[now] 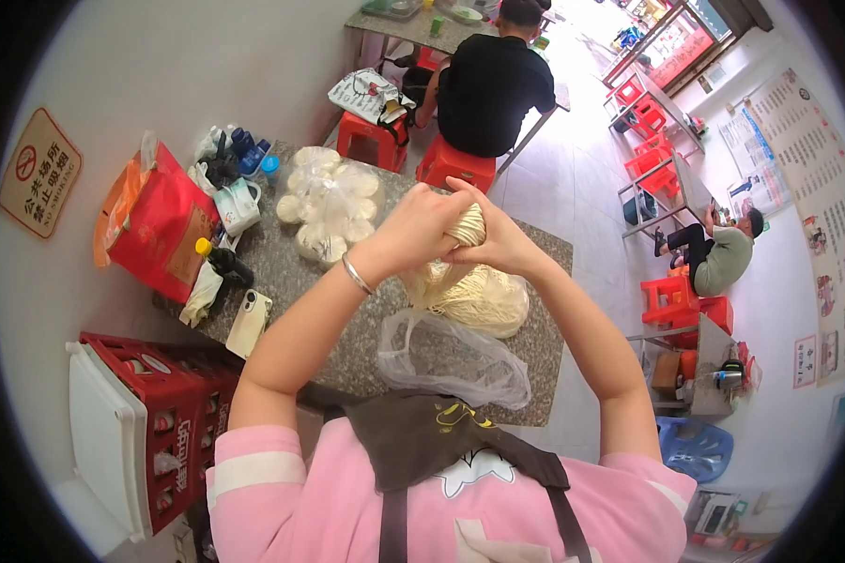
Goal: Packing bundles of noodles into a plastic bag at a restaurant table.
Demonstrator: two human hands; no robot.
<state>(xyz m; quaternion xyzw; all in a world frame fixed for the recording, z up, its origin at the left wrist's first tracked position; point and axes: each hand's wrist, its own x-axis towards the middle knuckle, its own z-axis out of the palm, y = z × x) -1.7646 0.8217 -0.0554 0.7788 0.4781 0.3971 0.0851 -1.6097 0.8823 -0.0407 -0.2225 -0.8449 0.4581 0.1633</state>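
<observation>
My left hand (417,219) and my right hand (501,238) meet above a speckled stone table (331,348). Between them they press a rolled bundle of pale noodles (467,226). Beneath my hands lies a clear plastic bag of loose noodles (480,302), partly covered by my right hand and wrist. Closer to my body, a crumpled clear plastic bag (458,362) rests on the tabletop. Beyond my left wrist is another clear bag holding several round noodle bundles (327,200).
To the left stand a red bag (158,222), a yellow-capped bottle (227,264), a tissue pack (238,205) and a phone (248,324). Red bottle crates (169,415) are below. A seated person (496,91) is ahead; another person (724,253) sits at right near red stools (665,299).
</observation>
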